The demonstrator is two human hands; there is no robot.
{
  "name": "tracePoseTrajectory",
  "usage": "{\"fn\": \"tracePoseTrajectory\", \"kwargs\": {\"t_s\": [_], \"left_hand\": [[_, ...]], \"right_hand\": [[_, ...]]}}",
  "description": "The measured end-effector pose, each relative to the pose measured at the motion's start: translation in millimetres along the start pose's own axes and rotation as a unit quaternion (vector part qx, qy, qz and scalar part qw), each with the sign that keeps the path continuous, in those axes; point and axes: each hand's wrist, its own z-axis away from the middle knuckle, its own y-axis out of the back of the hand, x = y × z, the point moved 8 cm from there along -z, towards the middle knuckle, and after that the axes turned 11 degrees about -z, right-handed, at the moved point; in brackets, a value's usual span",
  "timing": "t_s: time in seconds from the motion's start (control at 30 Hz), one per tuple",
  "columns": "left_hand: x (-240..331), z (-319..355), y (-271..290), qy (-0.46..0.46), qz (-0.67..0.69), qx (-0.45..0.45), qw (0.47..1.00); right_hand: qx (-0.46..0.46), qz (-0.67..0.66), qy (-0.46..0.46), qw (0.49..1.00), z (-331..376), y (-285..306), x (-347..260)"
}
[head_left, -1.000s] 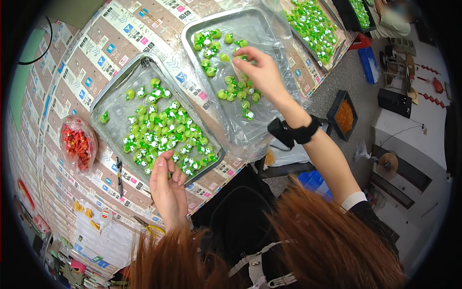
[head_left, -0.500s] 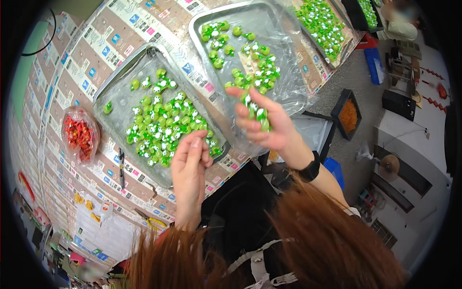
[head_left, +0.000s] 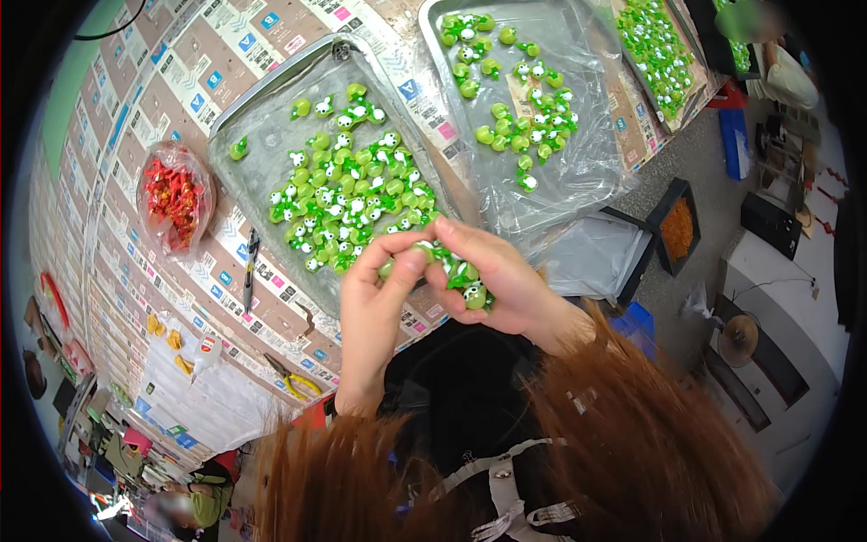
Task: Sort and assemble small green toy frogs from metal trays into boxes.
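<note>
My left hand [head_left: 381,285] and my right hand [head_left: 501,278] meet in front of the near edge of a grey metal tray [head_left: 262,181]. Several small green-and-white panda figurines [head_left: 474,294] lie in the curled fingers of my right hand. Between my left thumb and fingertips is a light-green figurine [head_left: 423,248], partly hidden and touched by the right fingers too. Many like it, such as the figurine [head_left: 348,194], are heaped in the left tray. A second metal tray [head_left: 506,203], lined with clear plastic, holds looser clusters of them.
A plastic bag of red pieces [head_left: 174,200] sits left of the tray. Beside it lie a black pen-like tool [head_left: 250,271], yellow-handled pliers [head_left: 296,379] and a white bottle [head_left: 207,352]. Another figurine-filled tray [head_left: 659,63] and a black bin of orange bits [head_left: 676,230] are right.
My right hand has come down and left from over the plastic-lined tray and now meets my left hand. The left fingers now pinch a figurine. The view has shifted.
</note>
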Motion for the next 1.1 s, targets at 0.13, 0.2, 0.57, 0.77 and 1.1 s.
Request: {"fn": "tracePoseTrajectory", "kwargs": {"t_s": [0.13, 0.2, 0.57, 0.77, 1.1], "left_hand": [[-29, 1, 1, 0.103, 0.288, 0.009, 0.952], [-32, 4, 1, 0.120, 0.313, 0.013, 0.942], [-22, 11, -1, 0.095, 0.328, 0.002, 0.940], [4, 19, 29, -0.009, -0.009, 0.181, 0.983], [22, 14, 0, -0.039, -0.191, -0.002, 0.981]], "right_hand": [[-0.010, 0.125, 0.102, 0.987, -1, 0, -8], [-0.055, 0.252, 0.204, 0.944, 5, -16, -17], [-0.037, 0.287, 0.227, 0.930, 12, -18, -12], [-0.057, 0.216, 0.138, 0.965, 4, -13, -1], [0.009, 0.231, 0.055, 0.971, -2, -8, 4]]}}
